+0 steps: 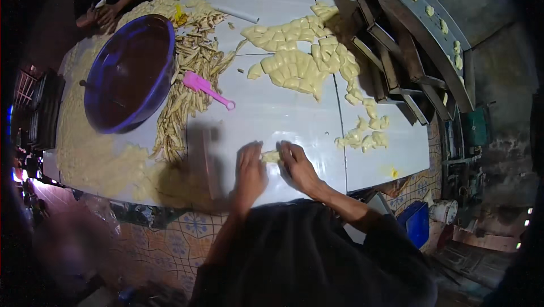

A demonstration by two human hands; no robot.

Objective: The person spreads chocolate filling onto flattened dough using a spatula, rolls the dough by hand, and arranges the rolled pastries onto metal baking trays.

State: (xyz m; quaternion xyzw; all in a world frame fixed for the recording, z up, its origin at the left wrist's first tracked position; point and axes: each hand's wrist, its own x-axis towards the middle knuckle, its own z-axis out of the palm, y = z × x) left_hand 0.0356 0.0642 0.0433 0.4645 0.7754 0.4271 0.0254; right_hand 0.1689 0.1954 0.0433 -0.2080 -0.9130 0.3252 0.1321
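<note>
Dough (271, 157) on desk (260, 123): left hand (250, 172) at its 9 o'clock, right hand (299, 168) at 3. Fingers (288, 153) unclenched; grip unclear. Even, light pressure should suit.

Near the table's (258, 120) near edge, a lump (271, 157) lies between my left hand (250, 172) and right hand (301, 168). Leftward sits the tub (102, 94), strips (198, 58) along its right, scoop (198, 82) on them. Beyond me lies more dough (294, 72); trays (409, 60) fill the far right corner.

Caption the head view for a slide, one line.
Left hand and right hand flank a small dough piece on a white tabletop, with a pink scoop and more dough pieces beyond.
</note>
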